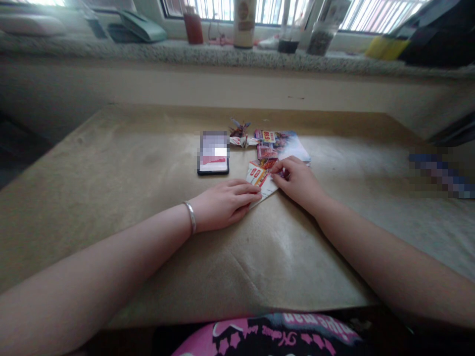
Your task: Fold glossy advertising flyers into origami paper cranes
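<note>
A printed paper sheet (pixel 255 174), white with red and colourful patches and folded to slanted edges, lies on the table between my hands. My left hand (pixel 228 200), with a silver bracelet at its wrist, rests flat on the paper's left side, fingers stretched out. At the paper's right side, the thumb and fingertips of my right hand (pixel 297 180) pinch it, partly covering it. Just beyond is a stack of glossy printed sheets (pixel 291 146). Left of that stack sits a small folded paper piece (pixel 243 142) with spiky dark tips.
A phone (pixel 213 165) with a lit, partly pixelated screen lies left of the papers on the beige table (pixel 129 163). Along the back, a stone windowsill (pixel 208 55) carries a red bottle (pixel 193 25), a pale canister (pixel 244 24) and jars. A blurred blue item (pixel 441 173) is at the right.
</note>
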`<state>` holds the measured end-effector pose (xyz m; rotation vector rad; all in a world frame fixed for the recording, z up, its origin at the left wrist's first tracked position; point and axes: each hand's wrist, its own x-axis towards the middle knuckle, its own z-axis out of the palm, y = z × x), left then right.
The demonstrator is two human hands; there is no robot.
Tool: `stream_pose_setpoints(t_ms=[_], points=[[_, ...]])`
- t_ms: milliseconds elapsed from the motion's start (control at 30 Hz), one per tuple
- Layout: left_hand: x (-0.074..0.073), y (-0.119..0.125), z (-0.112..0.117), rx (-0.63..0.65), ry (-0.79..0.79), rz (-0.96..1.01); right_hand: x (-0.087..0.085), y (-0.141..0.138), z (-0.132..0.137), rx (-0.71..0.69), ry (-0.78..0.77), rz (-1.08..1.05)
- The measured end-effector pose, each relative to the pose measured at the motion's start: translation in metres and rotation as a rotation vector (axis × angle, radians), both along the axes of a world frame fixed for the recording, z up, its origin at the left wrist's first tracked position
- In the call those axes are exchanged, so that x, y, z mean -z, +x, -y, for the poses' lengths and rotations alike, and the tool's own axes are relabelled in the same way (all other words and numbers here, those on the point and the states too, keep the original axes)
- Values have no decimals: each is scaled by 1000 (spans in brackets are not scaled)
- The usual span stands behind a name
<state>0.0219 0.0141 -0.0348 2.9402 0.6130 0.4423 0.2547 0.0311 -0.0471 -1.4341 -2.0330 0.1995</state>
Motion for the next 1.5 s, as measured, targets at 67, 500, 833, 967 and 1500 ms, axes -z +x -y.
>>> stream_pose_setpoints(t_ms=[67, 500, 833, 967, 1500], points=[[0, 0, -1, -5, -1, 4, -4, 0, 5, -73, 103, 54], [-3, -3, -3, -124, -126, -27, -18, -8, 38, -518, 176, 430], [-3, -4, -3, -143, -168, 3, -20, -16, 45, -588, 154, 478], [-2, -4, -4, -137, -236, 10, -20, -14, 44, -608, 150, 487], [-1, -5, -5, -129, -271, -5, -29, -9, 43, -441, -8, 524]])
